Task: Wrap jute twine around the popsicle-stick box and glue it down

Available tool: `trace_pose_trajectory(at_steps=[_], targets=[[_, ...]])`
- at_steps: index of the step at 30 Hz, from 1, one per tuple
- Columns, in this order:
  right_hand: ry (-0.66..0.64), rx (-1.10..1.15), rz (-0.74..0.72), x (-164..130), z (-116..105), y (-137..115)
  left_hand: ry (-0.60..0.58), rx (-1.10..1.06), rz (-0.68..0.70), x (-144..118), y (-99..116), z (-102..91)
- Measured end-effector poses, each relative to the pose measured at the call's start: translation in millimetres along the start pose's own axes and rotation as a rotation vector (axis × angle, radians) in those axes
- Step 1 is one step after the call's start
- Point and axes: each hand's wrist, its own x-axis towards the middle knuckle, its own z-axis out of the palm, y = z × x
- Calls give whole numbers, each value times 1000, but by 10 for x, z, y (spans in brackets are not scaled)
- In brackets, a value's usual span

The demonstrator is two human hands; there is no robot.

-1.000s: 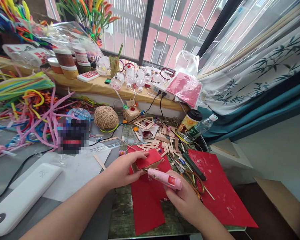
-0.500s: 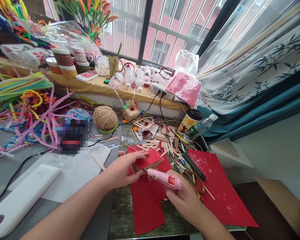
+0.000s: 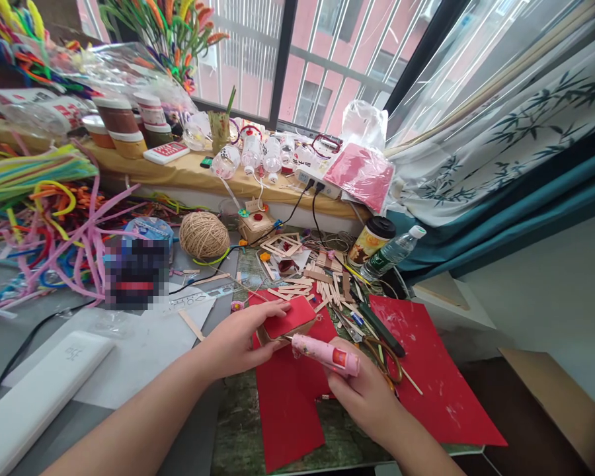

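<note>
Nozzle tip [image 3: 288,338] hidden behind box [image 3: 286,320].

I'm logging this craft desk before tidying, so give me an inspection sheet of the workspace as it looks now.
Surface: grey table, partly under red paper.
Job's things: small box with red top; pink glue gun, nozzle at the box edge.
Clutter: wooden sticks, twine ball, pipe cleaners, scissors, bottle, cup.
Hands: left hand holds the box; right hand grips the glue gun.
Cables: black cable; two plugs in the power strip.
Surroundings: window, curtain.
</note>
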Motion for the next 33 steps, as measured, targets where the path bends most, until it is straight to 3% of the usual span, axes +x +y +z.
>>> trace_pose_trajectory(at_steps=[15, 33], targets=[[63, -9, 20, -4, -55, 5, 0, 20, -49, -1, -31, 4], [109, -39, 62, -58, -87, 196, -3, 13, -25, 8, -31, -15]])
